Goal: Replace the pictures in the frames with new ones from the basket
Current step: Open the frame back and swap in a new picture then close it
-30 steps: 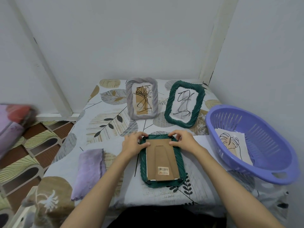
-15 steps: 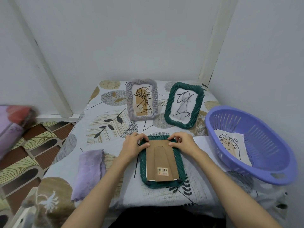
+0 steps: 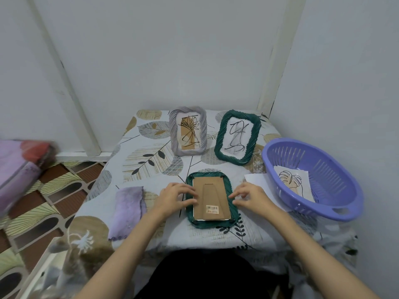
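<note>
A dark green twisted frame (image 3: 233, 213) lies face down near the table's front, its brown cardboard back (image 3: 210, 198) up. My left hand (image 3: 176, 196) rests on the frame's left edge with fingertips on the cardboard. My right hand (image 3: 248, 196) touches the right edge, fingers spread. Behind stand a grey frame (image 3: 187, 131) with a plant drawing and a second green frame (image 3: 237, 137) with a scribble drawing. The purple basket (image 3: 336, 203) at right holds a leaf-line picture (image 3: 291, 182). A white sheet (image 3: 257, 180) lies between basket and frame.
A folded lilac cloth (image 3: 128, 211) lies on the table to the left of my left hand. Walls close in behind and at right. A patterned floor and a pink bundle (image 3: 19, 165) are to the left, below the table edge.
Both hands slid from the lying frame's top corners down to its side edges. The view shifted slightly, and the white sheet beside the basket is now uncovered.
</note>
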